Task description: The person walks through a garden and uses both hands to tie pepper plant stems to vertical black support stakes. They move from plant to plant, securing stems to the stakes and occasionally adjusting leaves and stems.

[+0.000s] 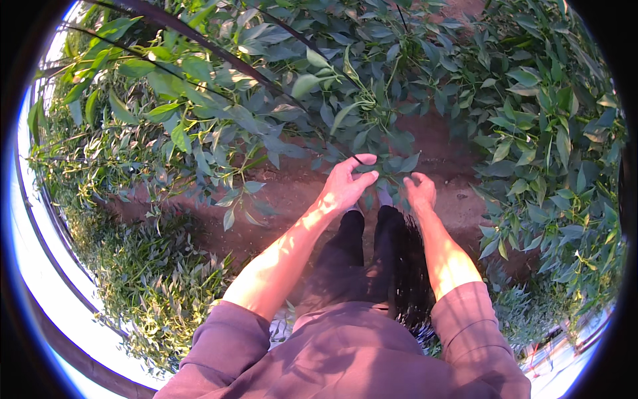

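Observation:
My left hand [345, 183] reaches in among the shoots of a pepper plant [371, 107], its thumb and index finger apart at the tips. A short piece of dark cord [357, 160] crosses that index finger; whether the hand grips it is unclear. Close by on the other side of the leafy stems, my right hand [421, 190] has its fingers curled inward, and their tips are partly hidden. Leaves fill the gap between both hands. At my right hip hangs a bundle of thin dark cords [414, 272].
Dark bands [214, 50] slant down from the upper left across the foliage. Dense pepper plants [543, 134] grow on the right, and more low foliage [149, 279] on the left. Bare brown soil [289, 194] lies around my feet. Bright sheeting [60, 319] curves along the left rim.

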`<state>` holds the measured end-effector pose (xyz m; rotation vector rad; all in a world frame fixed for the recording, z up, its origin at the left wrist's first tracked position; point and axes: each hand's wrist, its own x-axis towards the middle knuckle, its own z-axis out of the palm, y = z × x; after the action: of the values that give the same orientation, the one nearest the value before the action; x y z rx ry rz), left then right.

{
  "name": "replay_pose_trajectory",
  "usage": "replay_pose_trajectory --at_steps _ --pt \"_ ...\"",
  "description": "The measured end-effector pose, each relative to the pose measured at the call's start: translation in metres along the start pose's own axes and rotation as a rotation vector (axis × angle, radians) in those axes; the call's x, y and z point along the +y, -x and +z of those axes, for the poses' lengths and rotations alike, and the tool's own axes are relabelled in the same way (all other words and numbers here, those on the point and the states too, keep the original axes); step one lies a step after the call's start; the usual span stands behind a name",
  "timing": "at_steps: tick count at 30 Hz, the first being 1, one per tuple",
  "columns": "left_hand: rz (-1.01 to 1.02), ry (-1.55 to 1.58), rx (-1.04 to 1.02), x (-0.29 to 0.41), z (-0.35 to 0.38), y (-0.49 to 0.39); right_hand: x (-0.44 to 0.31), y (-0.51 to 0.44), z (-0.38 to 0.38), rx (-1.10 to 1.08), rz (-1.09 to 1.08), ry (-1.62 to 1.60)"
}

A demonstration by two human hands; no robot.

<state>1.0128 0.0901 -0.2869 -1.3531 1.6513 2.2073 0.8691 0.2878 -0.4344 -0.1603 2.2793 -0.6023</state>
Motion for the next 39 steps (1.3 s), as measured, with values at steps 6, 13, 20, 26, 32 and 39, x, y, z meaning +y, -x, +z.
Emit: replay_pose_trajectory --at_steps 6,13,20,26,32,39 --pt "-0.029 -0.043 -0.006 -0.057 0.008 -0.002 0.024 0.011 0.026 -0.312 -0.080 0.308" --pt "-0.094 -0.061 -0.007 -0.089 0.007 -0.001 0.036 0.010 0.046 -0.611 -0.156 -0.129" --pt "0.125 -0.496 0.074 -0.115 -0.009 0.010 -0.041 0.030 0.027 -0.567 -0.194 -0.234" --pt "0.154 -0.754 0.075 -0.101 -0.001 0.023 -0.097 0.015 0.030 -0.753 -0.089 -0.620" --pt "0.161 -1.155 -0.117 -0.083 0.014 0.021 -0.164 0.038 0.044 -0.816 -0.181 -0.226" --pt "0.414 -1.307 0.149 -0.115 0.005 -0.001 -0.180 0.053 0.049 -0.680 -0.704 0.315"
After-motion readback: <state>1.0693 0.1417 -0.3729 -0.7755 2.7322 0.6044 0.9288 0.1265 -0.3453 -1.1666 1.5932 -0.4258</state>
